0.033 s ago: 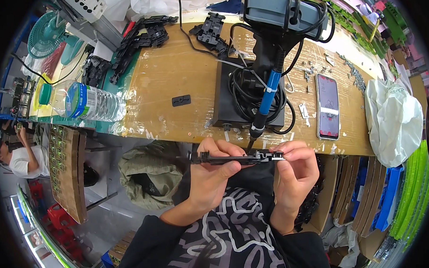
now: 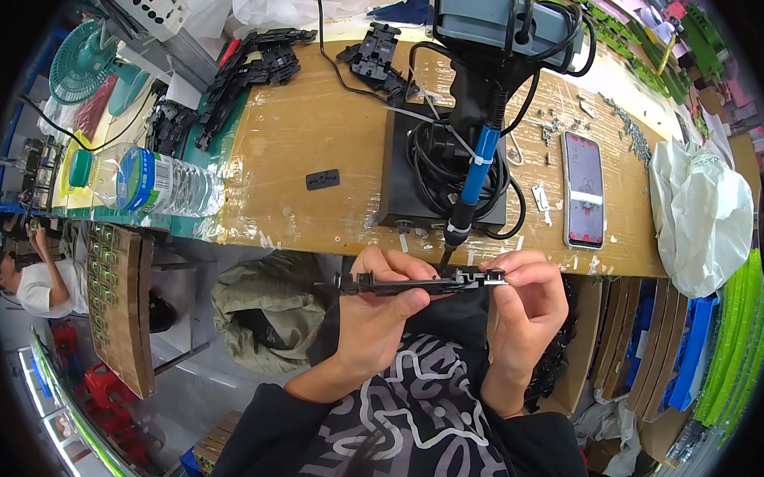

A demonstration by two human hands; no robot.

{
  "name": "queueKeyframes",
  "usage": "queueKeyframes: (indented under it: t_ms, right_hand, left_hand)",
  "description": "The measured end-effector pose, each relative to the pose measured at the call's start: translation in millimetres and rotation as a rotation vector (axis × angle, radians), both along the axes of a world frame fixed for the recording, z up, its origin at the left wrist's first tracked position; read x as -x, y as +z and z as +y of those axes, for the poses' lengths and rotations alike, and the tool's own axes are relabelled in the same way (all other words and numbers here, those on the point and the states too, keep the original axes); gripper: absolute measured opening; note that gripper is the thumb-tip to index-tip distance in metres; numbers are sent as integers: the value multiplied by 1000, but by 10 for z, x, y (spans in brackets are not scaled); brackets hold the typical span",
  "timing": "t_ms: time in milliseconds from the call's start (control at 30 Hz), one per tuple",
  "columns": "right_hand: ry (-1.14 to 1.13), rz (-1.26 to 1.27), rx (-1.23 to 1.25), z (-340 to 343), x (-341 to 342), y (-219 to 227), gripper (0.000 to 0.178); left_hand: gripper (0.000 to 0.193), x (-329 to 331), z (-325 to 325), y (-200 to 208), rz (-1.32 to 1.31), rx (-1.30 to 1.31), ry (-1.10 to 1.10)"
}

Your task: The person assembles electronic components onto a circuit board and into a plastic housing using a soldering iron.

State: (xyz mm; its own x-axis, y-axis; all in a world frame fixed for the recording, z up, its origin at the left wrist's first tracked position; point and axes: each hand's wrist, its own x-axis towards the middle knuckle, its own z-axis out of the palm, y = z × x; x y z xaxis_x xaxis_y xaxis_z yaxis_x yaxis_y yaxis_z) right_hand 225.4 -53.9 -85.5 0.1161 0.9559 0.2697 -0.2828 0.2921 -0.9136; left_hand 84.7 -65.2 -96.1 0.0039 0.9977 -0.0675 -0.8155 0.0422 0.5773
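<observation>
Both hands hold a long, thin black plastic part edge-on, just in front of the workbench edge. My left hand grips its left and middle stretch, thumb along the near side. My right hand pinches the right end, where a small silvery metal piece shows, between thumb and fingers. Just behind the part, a blue-and-black corded tool slants down, its thin dark tip close to the part; whether they touch I cannot tell.
A black box with coiled cable stands behind the tool. Phone, small metal pieces and a white bag lie to the right. Left are a flat black plate, a water bottle, black plastic assemblies and a fan.
</observation>
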Motion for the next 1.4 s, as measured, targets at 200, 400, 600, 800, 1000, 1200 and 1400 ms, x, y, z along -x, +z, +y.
queueKeyframes:
  t_ms: [200,400,600,800,1000,1200,1400]
  right_hand:
    - [3,50,50,7,-18,16,16]
    - [39,-9,48,-6,-74,65,14]
    - [-18,-189,-25,-89,-161,80,10]
    - [40,-29,-138,-121,-232,5,11]
    - [184,-110,-156,-135,-235,-117,8]
    - [294,-142,-102,-172,-246,-202,9]
    - [261,-243,123,-292,-263,-310,15]
  left_hand:
    - [26,19,-7,-38,13,-74,-59]
    - [32,84,33,-42,95,-227,-117]
    - [30,58,-37,-38,142,-329,-249]
    - [15,188,-89,77,110,200,-725]
    - [24,149,-74,44,3,325,-916]
    - [35,103,-167,-69,-144,370,-910]
    - [34,73,-173,-96,146,278,-788]
